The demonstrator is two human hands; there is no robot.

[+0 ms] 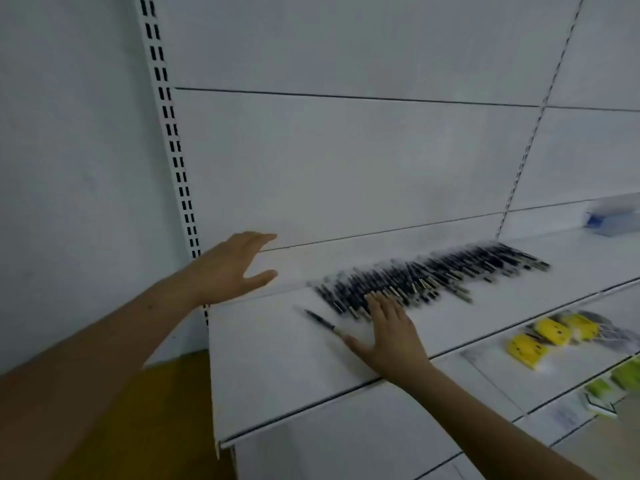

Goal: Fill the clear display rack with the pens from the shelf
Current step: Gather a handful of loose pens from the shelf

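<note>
Pens: a long heap of dark-barrelled pens, lying in a band along the back half of the white shelf, running from mid-shelf off to the right; picture blurred, so no count possible. Single pen: dark, lying apart on the shelf just left of the heap's near end, tilted diagonally. Right hand: flat on the shelf, palm down, fingers straight and slightly spread, fingertips touching the near end of the heap, thumb stretched out left toward the single pen. Left hand: raised above the shelf's left end, holding nothing, fingers straight and close together, thumb apart below them. Lower shelves, right: yellow packaged items, green items. Far right, shelf level: a clear box with blue, blurred.
</note>
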